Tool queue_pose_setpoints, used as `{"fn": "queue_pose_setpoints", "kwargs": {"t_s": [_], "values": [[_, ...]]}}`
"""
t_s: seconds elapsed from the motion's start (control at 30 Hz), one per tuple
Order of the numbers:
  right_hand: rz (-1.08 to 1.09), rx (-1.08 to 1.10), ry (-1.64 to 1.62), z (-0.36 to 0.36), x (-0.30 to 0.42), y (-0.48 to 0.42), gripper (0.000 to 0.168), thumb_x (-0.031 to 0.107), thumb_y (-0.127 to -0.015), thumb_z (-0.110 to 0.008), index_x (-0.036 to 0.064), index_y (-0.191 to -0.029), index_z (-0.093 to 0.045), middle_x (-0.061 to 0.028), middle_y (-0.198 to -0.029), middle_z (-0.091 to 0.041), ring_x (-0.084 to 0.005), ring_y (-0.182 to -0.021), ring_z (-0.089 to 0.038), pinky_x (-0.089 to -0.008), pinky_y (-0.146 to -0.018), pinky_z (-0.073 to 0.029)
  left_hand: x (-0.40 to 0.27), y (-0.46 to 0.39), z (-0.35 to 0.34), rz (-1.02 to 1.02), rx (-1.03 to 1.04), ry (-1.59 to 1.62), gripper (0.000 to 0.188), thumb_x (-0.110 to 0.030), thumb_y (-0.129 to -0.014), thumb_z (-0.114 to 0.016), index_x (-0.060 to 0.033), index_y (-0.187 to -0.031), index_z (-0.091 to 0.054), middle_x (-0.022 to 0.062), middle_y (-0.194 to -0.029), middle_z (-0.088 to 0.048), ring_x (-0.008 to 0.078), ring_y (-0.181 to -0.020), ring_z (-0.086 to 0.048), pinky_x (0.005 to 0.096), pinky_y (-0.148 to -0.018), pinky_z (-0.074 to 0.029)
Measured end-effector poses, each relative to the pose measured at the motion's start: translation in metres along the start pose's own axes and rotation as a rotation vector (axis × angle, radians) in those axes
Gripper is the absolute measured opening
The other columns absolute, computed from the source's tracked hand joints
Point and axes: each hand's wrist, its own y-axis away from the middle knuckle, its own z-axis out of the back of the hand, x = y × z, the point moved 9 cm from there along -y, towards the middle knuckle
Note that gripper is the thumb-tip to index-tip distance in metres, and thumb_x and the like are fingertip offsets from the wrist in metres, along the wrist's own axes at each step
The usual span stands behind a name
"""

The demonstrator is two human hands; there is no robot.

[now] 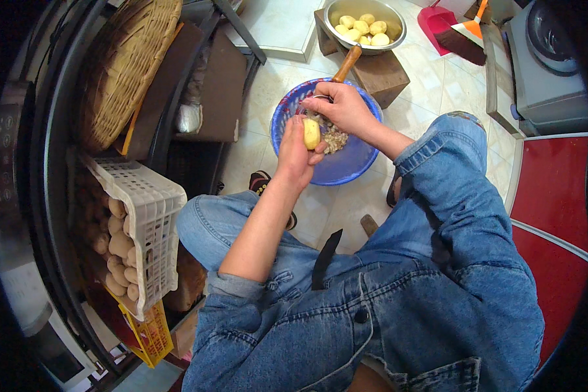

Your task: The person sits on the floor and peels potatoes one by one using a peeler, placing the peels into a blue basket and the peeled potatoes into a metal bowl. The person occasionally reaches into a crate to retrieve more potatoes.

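Note:
A peeled yellow potato (312,134) rests in my left hand (296,147), held over a blue plastic basin (353,164). Just above and to its right, my right hand (344,109) grips the metal part of a tool with a wooden handle (348,63); the fingers hide much of its head, so its exact kind cannot be told. Peelings (335,140) lie in the basin beneath my hands. Beyond it, a steel bowl (398,30) holds several peeled potatoes (362,27) and stands on a wooden stool (384,78).
At left, a white plastic crate (159,235) holds unpeeled potatoes (121,245), below a wicker basket (132,68) on a dark rack. A yellow crate (149,338) sits lower. A red dustpan (433,27) and a brush (460,44) lie at the upper right, near a grey appliance (549,88).

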Motion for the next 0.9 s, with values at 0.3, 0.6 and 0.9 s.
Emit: {"fn": "queue_pose_setpoints", "kwargs": {"t_s": [0.3,0.6,0.9], "values": [[-0.112,0.105,-0.261,-0.007,-0.015,0.000,0.029,0.022,-0.085,-0.063,0.005,-0.064,-0.053,0.0023,-0.062,-0.053,-0.0048,-0.057,-0.046,-0.0220,-0.052,-0.037,0.002,-0.006,0.003,0.021,0.067,0.031,0.040,-0.046,-0.097,-0.030,-0.0092,-0.101,-0.046,0.0052,-0.083,-0.050,0.0085,-0.051,-0.039,0.0186,-0.039,-0.026],[-0.142,0.060,-0.342,0.002,-0.008,0.007,0.030,0.027,-0.083,-0.065,0.002,-0.067,-0.059,0.0004,-0.061,-0.056,-0.0071,-0.056,-0.049,-0.0248,-0.052,-0.040,-0.006,0.002,-0.013,0.009,0.248,0.072,0.045,-0.049,-0.097,-0.028,-0.0093,-0.095,-0.049,0.0071,-0.074,-0.052,0.0100,-0.045,-0.039,0.0207,-0.038,-0.026],[-0.175,0.134,-0.325,0.012,-0.029,0.014,0.032,0.035,-0.082,-0.064,0.007,-0.069,-0.061,-0.0025,-0.062,-0.059,-0.0093,-0.058,-0.056,-0.0256,-0.052,-0.043,-0.050,0.003,0.011,-0.144,0.232,0.288,0.046,-0.051,-0.095,-0.033,-0.0087,-0.099,-0.051,0.0056,-0.078,-0.050,0.0120,-0.054,-0.041,0.0216,-0.045,-0.031]]}}
